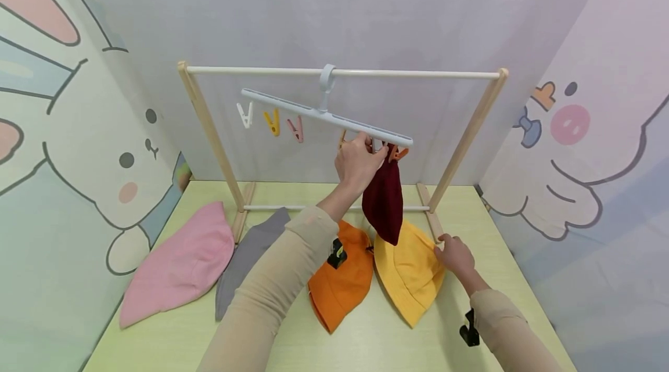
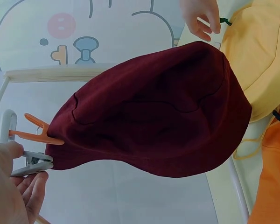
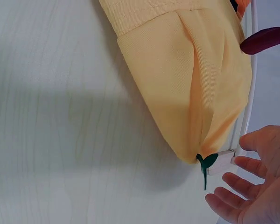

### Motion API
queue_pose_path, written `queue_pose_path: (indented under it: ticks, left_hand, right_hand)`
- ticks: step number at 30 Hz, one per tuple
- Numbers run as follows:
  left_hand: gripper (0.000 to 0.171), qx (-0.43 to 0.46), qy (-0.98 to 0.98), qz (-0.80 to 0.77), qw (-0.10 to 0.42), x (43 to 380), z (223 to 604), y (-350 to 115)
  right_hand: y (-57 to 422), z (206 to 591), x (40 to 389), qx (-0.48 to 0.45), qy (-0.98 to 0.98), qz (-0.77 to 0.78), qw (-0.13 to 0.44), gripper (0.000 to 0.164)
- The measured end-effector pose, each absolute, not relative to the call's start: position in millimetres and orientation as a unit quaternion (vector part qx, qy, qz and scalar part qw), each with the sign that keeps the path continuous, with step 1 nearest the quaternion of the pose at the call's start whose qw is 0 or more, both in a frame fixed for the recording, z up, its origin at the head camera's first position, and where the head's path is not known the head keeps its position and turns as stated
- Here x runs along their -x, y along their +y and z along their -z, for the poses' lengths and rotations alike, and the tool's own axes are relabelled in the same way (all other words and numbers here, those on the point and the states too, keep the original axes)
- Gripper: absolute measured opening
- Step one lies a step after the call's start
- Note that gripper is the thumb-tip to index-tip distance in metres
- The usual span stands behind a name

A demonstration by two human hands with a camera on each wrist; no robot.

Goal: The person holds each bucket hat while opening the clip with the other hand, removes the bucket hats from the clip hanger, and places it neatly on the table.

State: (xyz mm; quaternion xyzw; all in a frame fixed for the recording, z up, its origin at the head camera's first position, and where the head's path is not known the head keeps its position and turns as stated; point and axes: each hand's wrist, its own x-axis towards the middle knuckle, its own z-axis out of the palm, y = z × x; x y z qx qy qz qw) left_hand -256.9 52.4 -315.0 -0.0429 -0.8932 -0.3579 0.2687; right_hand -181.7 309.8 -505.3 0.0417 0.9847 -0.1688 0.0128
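Note:
My left hand pinches a grey clothespin below the right half of the pale blue hanger. The clothespin's tips meet the edge of a dark red bucket hat, which hangs down from there. An orange clothespin bites the same edge beside it. My right hand has its fingers loosely spread, low over the table near the yellow hat. A green sprout-shaped tip sticks out of that hat, close to the fingers.
The hanger tilts down to the right from the rack's white bar. White, yellow and pink clothespins hang on its left half. Pink, grey and orange hats lie on the table.

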Motion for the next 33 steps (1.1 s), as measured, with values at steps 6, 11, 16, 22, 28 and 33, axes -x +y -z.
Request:
queue_pose_path:
  ticks: [6,11,16,22,28,33]
  left_hand:
    - [0.027,0.041,-0.893,0.36,0.266,256.4,315.2,52.4]
    - [0.027,0.037,-0.893,0.358,0.269,256.6,316.4,52.8]
    - [0.027,0.039,-0.89,0.357,0.281,256.4,317.8,53.1]
    - [0.027,0.039,-0.89,0.356,0.283,256.5,318.5,53.2]
    - [0.027,0.039,-0.889,0.358,0.282,256.7,318.7,53.1]
    - [0.027,0.038,-0.889,0.359,0.281,257.2,319.3,53.0]
  right_hand:
    - [307.1,497.7,182.7,-0.04,0.986,0.163,-0.008,0.035]
    - [303.8,492.9,185.8,-0.008,0.984,0.175,-0.043,0.037]
    - [298.3,484.9,189.6,0.014,0.979,0.189,-0.082,0.037]
    - [288.5,474.5,189.3,0.041,0.97,0.215,-0.103,0.037]
    - [280.9,468.5,187.8,0.064,0.964,0.235,-0.109,0.036]
    - [275.3,463.9,185.5,0.074,0.957,0.253,-0.123,0.035]
